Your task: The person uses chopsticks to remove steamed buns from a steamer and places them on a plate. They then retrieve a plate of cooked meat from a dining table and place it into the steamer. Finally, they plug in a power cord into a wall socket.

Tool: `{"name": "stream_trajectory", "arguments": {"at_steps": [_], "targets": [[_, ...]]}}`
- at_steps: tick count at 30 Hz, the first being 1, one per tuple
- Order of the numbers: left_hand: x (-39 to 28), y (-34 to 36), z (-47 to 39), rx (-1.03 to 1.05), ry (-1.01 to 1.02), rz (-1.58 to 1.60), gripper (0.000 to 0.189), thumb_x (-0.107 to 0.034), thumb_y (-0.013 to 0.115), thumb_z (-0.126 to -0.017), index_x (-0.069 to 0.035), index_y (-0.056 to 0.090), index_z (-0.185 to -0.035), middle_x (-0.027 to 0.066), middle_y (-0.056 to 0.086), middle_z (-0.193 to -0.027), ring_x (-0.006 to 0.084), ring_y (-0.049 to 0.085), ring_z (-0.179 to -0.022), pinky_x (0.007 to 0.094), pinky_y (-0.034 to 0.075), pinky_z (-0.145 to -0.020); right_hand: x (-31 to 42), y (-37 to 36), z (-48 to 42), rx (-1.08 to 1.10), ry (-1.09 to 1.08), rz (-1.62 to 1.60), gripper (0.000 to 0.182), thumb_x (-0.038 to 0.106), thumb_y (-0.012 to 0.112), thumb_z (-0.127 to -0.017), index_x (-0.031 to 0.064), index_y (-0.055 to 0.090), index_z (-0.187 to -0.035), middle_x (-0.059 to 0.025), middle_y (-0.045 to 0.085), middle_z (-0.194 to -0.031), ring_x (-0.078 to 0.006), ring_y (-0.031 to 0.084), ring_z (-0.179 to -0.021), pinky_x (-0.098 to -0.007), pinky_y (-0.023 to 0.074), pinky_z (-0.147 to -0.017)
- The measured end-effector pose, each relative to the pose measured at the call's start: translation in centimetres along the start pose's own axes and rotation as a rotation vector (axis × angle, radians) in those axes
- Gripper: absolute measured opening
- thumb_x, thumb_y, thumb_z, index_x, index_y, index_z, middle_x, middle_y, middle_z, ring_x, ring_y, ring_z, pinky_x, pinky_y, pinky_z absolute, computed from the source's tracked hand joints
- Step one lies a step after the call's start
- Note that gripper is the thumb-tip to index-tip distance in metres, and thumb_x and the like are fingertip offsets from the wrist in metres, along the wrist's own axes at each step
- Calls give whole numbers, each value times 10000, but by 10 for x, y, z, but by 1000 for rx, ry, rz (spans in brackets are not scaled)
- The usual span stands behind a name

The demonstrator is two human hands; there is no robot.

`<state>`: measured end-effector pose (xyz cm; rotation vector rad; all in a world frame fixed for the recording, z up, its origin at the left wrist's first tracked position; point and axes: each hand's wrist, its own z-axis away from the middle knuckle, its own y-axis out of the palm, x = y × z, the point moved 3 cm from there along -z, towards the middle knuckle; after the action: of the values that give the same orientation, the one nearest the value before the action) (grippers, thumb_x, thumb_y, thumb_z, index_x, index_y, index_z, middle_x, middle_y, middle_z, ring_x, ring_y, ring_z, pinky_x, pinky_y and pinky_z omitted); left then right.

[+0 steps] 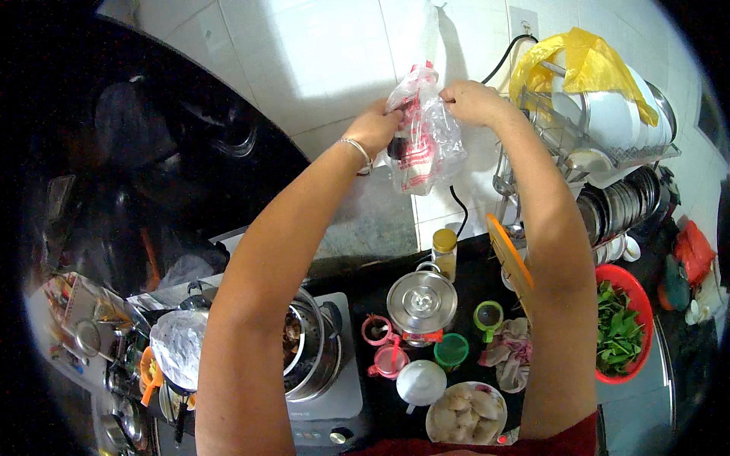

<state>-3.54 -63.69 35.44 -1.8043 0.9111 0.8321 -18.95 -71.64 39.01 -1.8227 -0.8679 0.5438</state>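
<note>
Both arms reach up and forward to a clear plastic bag [422, 151] with red print, in front of the tiled wall. My left hand [373, 130], a bangle at its wrist, grips the bag's left side. On the other side my right hand [470, 101] pinches the bag's upper right edge with thumb and fingers. Something dark shows through the film below my left fingers; what it is I cannot tell. Under the bag stand a jar with a yellow lid [445, 253] and a lidded stainless steel pot [422, 301].
Left, a pot [331, 365] with food sits on an induction cooker [349, 393]. Several small containers surround a plate of pale food pieces [466, 413]. Right are a dish rack [619, 154] and a red basin [643, 353] of leafy greens. A black cable [505, 54] runs along the wall.
</note>
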Motion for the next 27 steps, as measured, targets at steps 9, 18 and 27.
{"name": "stream_trajectory", "arguments": {"at_steps": [9,18,27], "targets": [[20,3,-18,2,2,-135,288,-190,514,-765,0,567,-974,111,602,-803,193,554,-736,307,422,-705,-13,-14,-12,-598,170,-582,487,454,434,-799,0,609,-816,-180,593,-769,-287,566,-753,-342,429,-702],[-15,13,3,-40,-72,-183,273,-148,566,-735,39,578,-933,92,594,-798,160,537,-709,286,421,-663,-16,-22,-48,-466,191,-371,457,401,415,-766,-2,628,-802,-245,578,-829,-364,559,-833,-398,426,-779],[-50,5,-22,-198,47,-52,201,-162,558,-756,12,576,-855,52,558,-721,136,489,-651,283,395,-605,-32,-46,-87,-886,141,-590,401,322,408,-766,-19,618,-786,-241,577,-839,-379,550,-824,-415,419,-774]]}}
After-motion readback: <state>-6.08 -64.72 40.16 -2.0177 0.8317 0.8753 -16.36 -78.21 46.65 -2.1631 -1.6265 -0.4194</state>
